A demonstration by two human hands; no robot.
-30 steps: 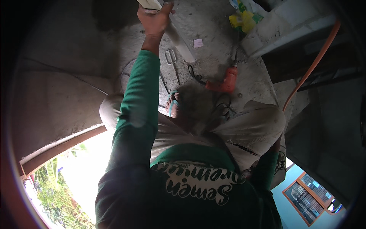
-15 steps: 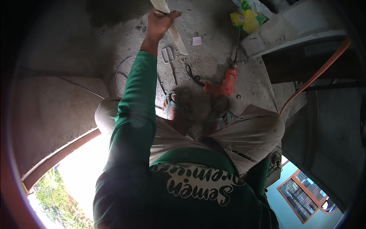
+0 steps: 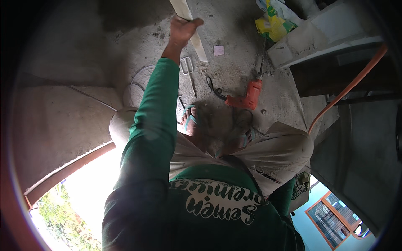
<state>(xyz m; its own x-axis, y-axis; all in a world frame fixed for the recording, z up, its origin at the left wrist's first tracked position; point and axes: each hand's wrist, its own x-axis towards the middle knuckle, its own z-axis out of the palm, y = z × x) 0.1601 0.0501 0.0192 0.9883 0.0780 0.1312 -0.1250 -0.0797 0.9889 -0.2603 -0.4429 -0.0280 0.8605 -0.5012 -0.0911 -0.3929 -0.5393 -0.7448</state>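
A: Where are the hands?

B: Reading clock directions from the centre of the view, the left hand [image 3: 183,31] is at twelve o'clock, at the end of a green sleeve [image 3: 157,98]. Its fingers wrap around a pale, flat board [image 3: 197,45], thumb sticking out toward two o'clock.

A: How does the board sit?

B: Slanted, its lower end toward five o'clock from the hand, its upper end running out of view. I cannot tell whether it touches the concrete floor [image 3: 234,29].

A: And the right hand?

B: Hidden; its sleeve goes down near the right knee, at four o'clock. I cannot tell its grip.

A: What lies around?

B: A metal stirring rod [image 3: 187,67] just below the board, a pink paper [image 3: 218,50] near the board's lower end, a red drill [image 3: 251,93] at two o'clock, and a yellow-green bag [image 3: 276,23] at one.
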